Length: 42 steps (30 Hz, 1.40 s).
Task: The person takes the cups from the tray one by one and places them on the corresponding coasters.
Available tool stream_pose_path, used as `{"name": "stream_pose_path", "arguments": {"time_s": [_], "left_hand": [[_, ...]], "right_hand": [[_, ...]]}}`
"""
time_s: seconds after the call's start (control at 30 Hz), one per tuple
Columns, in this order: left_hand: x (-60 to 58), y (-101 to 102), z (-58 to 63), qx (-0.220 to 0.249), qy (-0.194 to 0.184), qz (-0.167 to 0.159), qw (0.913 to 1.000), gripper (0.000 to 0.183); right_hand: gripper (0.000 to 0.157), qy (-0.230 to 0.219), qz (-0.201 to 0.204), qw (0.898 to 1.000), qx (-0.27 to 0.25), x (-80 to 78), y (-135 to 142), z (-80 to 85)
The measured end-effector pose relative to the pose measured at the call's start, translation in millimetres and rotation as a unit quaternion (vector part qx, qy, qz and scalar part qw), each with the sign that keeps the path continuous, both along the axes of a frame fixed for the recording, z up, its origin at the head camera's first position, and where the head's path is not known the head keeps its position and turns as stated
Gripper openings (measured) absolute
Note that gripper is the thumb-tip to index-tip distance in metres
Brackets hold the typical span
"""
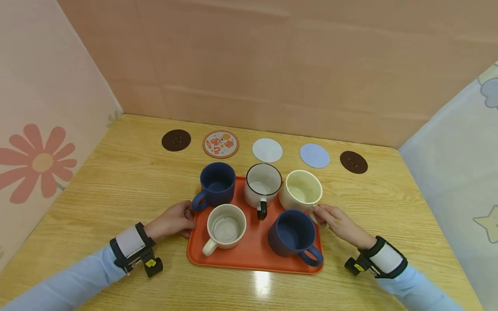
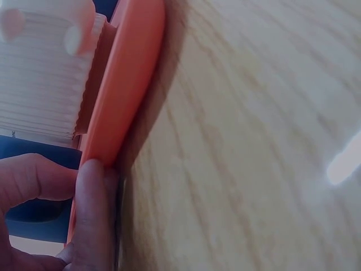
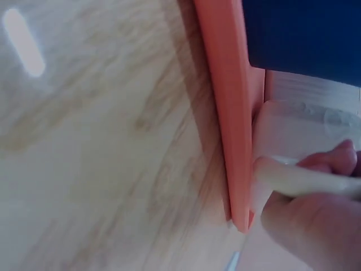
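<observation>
An orange-red tray (image 1: 254, 259) carries several mugs. My left hand (image 1: 173, 220) grips the tray's left rim; in the left wrist view the thumb and a finger (image 2: 93, 209) lie on either side of that edge. My right hand (image 1: 338, 222) pinches the handle of a pale yellow mug (image 1: 301, 194) at the tray's back right corner. That handle is mostly covered by the fingers in the head view. Next to this mug stand a white mug (image 1: 254, 196) with a black rim and a dark blue mug (image 1: 289, 235) at front right.
Another dark blue mug (image 1: 218, 185) sits at the tray's back left, with a ribbed cream mug (image 1: 227, 224) in front of it. Behind the tray lies a row of round coasters, including a brown one (image 1: 176, 140), a patterned one (image 1: 220, 144) and a lilac one (image 1: 314, 155).
</observation>
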<state>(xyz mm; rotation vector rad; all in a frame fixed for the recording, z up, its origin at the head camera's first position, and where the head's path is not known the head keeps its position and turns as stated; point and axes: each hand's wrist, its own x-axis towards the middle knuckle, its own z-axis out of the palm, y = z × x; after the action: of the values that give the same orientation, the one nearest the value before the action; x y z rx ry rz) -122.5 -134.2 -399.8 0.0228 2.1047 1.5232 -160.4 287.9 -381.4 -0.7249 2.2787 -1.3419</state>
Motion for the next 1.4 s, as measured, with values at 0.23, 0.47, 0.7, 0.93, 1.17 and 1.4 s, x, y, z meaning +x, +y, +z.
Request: {"name": "stream_pose_path", "arguments": {"time_s": [0.23, 0.47, 0.7, 0.93, 1.17, 1.4], "left_hand": [[0.3, 0, 0.6, 0.000, 0.003, 0.002, 1.0000, 0.037], [0.7, 0, 2.2, -0.007, 0.013, -0.003, 0.9999, 0.037], [0.2, -1, 1.7, -0.008, 0.013, -0.004, 0.9999, 0.036], [0.5, -1, 0.7, -0.007, 0.011, -0.001, 0.9999, 0.037], [1.1, -1, 0.1, -0.007, 0.007, 0.002, 0.9999, 0.037], [0.5, 0, -1.2, -0.012, 0.007, 0.002, 0.9999, 0.036]], "right_hand": [[0.036, 0.032, -0.060, 0.997, 0.038, 2.4, -5, 1.5], [0.035, 0.069, -0.102, 0.990, 0.073, 5.3, -11, 4.4], [0.035, 0.083, -0.132, 0.983, 0.095, 8.4, -17, 12.3], [0.036, 0.108, -0.154, 0.975, 0.115, 4.3, -7, 12.9], [0.036, 0.132, -0.173, 0.971, 0.100, 0.2, 4, 22.7], [0.036, 0.148, -0.207, 0.962, 0.097, -7.8, 16, 32.3]]}}
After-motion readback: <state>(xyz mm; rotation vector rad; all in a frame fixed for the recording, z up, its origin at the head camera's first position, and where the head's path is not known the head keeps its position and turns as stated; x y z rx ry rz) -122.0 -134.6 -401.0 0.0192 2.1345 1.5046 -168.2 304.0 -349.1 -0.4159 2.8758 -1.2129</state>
